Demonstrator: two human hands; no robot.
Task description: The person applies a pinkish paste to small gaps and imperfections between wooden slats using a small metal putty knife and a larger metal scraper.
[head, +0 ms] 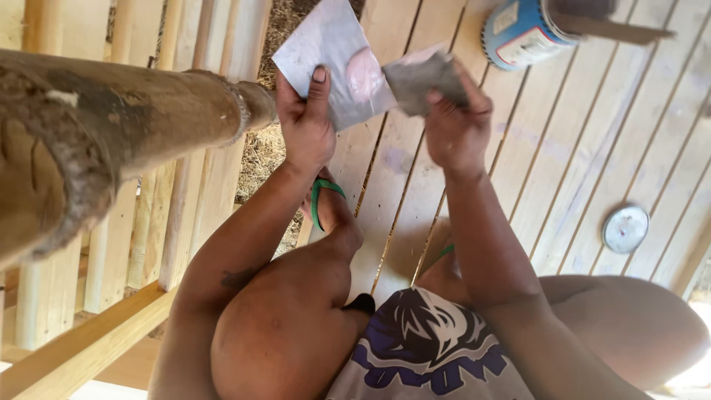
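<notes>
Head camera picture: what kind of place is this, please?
Probably a wooden structure under work outdoors: a slatted plank floor with straw showing beside it, a rough log post, and an opened paint can with its lid nearby.

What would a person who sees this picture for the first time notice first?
At top centre, the left hand holds a grey sheet and the right hand a folded grey piece, above a slatted wooden floor. A thick rough log crosses the upper left; a blue can stands at top right.

Slatted wood floor [592,133], bits lying around

Blue can [518,30] up top, round lid [625,229] at right, fat log post [111,126] at left.
</notes>
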